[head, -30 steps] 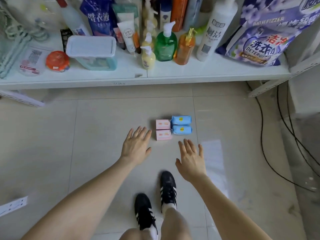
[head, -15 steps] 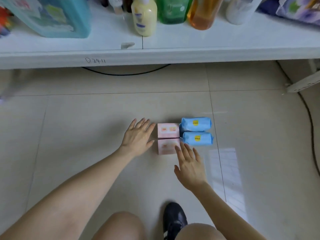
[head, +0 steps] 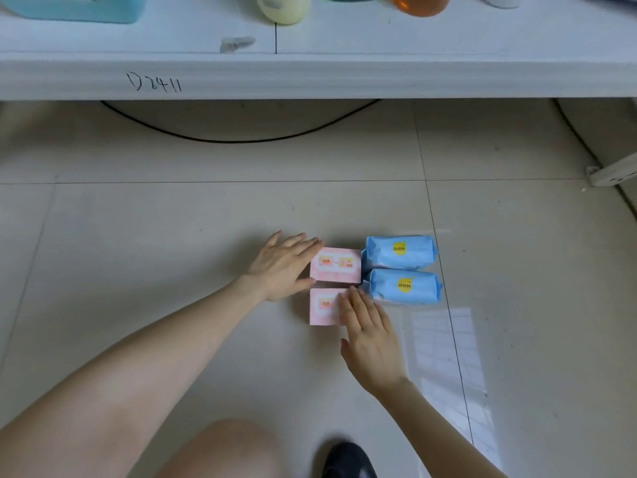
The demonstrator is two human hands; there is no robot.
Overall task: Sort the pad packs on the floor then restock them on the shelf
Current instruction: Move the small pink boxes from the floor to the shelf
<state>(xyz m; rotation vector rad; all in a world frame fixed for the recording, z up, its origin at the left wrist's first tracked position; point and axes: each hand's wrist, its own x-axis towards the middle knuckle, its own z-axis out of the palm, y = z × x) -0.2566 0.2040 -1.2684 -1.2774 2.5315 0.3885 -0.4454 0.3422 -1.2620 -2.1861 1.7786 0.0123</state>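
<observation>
Two pink pad packs and two blue pad packs lie side by side on the tiled floor. My left hand (head: pixel 283 267) touches the left end of the far pink pack (head: pixel 336 266) with straight fingers. The straight fingers of my right hand (head: pixel 370 334) lie over the right part of the near pink pack (head: pixel 322 307). The far blue pack (head: pixel 400 251) and the near blue pack (head: pixel 403 286) sit to the right, untouched. The white shelf (head: pixel 310 75) runs across the top.
On the shelf stand a blue box (head: pixel 76 8), a cream bottle (head: pixel 284 8) and an orange bottle (head: pixel 420 3). A black cable (head: pixel 238 140) loops on the floor under the shelf. A white power strip (head: pixel 612 172) lies at the right. My knee and black shoe (head: pixel 348 460) are at the bottom.
I have bent lower toward the floor. Both hands moved forward from the bare tile onto the two pink packs.
</observation>
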